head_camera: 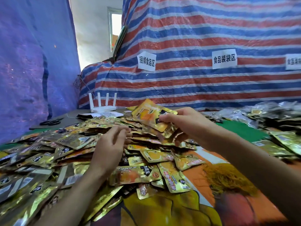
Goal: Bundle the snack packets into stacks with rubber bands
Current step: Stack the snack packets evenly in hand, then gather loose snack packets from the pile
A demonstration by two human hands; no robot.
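the right hand (189, 126) pinches a few snack packets (149, 115) above the heap (68, 149) covering the left half of the worktop (241, 129); the left hand (110, 144) hovers over it, fingers loose, empty. best to face packets alike and square edges before banding.

Daylight is admitted through a blown-out opening (116, 25) at far left, and the scene is softly lit. Glare is thrown off the foil packets (71, 141) at near left. The striped tarpaulin (195, 38) is bowed by wide-angle distortion; the left hand (110, 144) is smeared by motion.
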